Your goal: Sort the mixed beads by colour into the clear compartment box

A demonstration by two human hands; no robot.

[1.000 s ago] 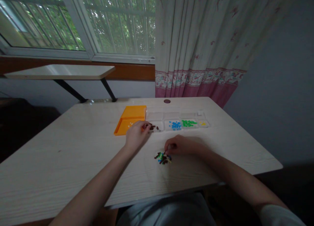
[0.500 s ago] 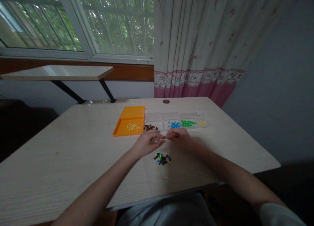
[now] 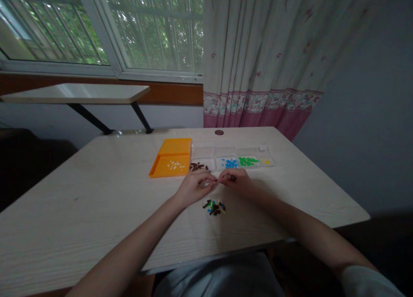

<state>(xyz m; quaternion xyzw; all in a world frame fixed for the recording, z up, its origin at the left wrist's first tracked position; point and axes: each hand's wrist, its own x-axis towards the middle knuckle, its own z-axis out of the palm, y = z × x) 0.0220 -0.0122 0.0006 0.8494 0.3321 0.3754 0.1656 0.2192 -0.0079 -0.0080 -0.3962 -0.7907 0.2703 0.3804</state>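
My left hand (image 3: pixel 193 187) and my right hand (image 3: pixel 236 179) meet fingertip to fingertip above the table, both pinched on something too small to make out. Just in front of them lies a small pile of mixed coloured beads (image 3: pixel 214 207). Behind the hands sits a clear compartment box (image 3: pixel 232 153) with brown beads (image 3: pixel 197 166), blue beads (image 3: pixel 230 163), green beads (image 3: pixel 248 161) and yellow beads (image 3: pixel 266 162) in separate cells. An orange tray (image 3: pixel 172 162) holding a few white beads stands left of the box.
The pale wooden table (image 3: pixel 97 211) has a round cable hole (image 3: pixel 219 132) at its far edge. A shelf (image 3: pixel 77 93) on black brackets, a window and a flowered curtain (image 3: pixel 258 56) are behind it.
My left hand left the brown cell and my right hand left the bead pile; both rose and met in the middle. They have stayed together for the last half second.
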